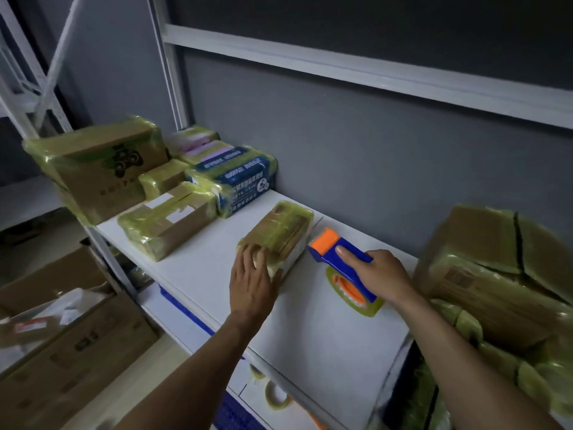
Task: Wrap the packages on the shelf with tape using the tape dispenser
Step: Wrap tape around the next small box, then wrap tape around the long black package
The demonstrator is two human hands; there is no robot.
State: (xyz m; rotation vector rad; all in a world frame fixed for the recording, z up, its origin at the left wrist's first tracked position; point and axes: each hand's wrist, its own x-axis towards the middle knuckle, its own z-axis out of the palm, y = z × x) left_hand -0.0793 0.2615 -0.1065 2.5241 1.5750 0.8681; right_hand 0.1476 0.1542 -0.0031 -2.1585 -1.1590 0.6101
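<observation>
A small brown package (pixel 280 231) wrapped in yellowish-green tape lies in the middle of the white shelf (pixel 325 330). My left hand (pixel 252 279) rests flat on its near end with the fingers straight. Just right of the package, my right hand (pixel 379 274) grips the blue handle of the blue and orange tape dispenser (pixel 338 254), index finger laid along the top. The dispenser's orange head points away from me and its tape roll (pixel 352 293) touches the shelf.
Several taped packages (pixel 167 221) crowd the shelf's left end, among them a large brown box (pixel 96 169) and a blue pack (pixel 245 178). A big taped carton (pixel 502 274) stands at the right. Cardboard boxes (pixel 68 346) sit on the floor left; spare tape rolls (pixel 276 395) lie below.
</observation>
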